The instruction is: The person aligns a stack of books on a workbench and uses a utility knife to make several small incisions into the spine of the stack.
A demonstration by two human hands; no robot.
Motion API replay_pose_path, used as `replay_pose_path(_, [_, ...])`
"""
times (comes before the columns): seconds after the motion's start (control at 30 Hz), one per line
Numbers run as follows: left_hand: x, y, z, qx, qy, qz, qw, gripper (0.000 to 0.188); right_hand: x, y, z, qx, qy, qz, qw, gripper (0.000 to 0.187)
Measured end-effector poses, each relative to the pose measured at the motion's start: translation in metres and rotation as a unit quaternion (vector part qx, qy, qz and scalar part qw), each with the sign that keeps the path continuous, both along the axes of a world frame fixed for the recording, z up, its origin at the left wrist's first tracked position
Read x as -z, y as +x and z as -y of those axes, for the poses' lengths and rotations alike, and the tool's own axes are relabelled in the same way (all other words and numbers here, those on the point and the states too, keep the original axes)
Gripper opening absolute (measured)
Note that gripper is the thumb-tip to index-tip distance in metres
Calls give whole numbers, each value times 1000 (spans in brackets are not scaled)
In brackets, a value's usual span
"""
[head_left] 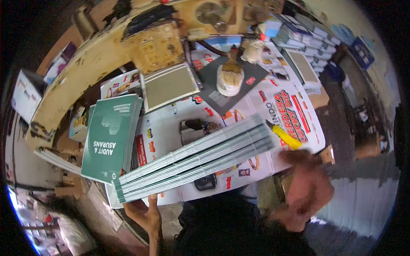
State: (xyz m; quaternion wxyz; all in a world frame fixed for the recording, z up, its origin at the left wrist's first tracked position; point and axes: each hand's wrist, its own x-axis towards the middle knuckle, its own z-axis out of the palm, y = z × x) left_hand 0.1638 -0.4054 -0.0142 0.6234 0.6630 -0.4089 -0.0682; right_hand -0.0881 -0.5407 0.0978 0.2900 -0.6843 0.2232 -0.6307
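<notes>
A long stack of green-and-white booklets lies slantwise across the table, its spines turned up in several rows. My left hand grips the near left end of that stack, with the thumb along its lower side. Past the stack's right end, my right hand is smeared by motion, so its fingers cannot be made out. Just beyond it is a yellow object, slim and blurred, near the end of the stack. A pile of green-covered books sits on the left, close to the held stack.
A printed white sheet covers the table. Toward the back stand a brush on a white tub, a dark board and a grey-topped pile. Many stacked books fill the far right. A black object lies near the front edge.
</notes>
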Motion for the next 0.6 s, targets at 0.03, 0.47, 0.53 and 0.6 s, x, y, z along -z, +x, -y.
replay_pose_path(0.03, [2,0,0,-11,-9,-10,1000,78,-2,8,-3,-66,-47,11,997,56])
replay_pose_path(0.47, [-15,11,-7,-44,64,-14,997,81,22,-98,57,67,127,-182,973,36])
replay_pose_path(0.53, [-24,9,4,41,59,-85,994,92,69,-130,97,202,125,-315,919,42])
replay_pose_path(0.6, [-32,6,22,88,34,-58,994,96,150,-180,117,201,121,-376,896,68])
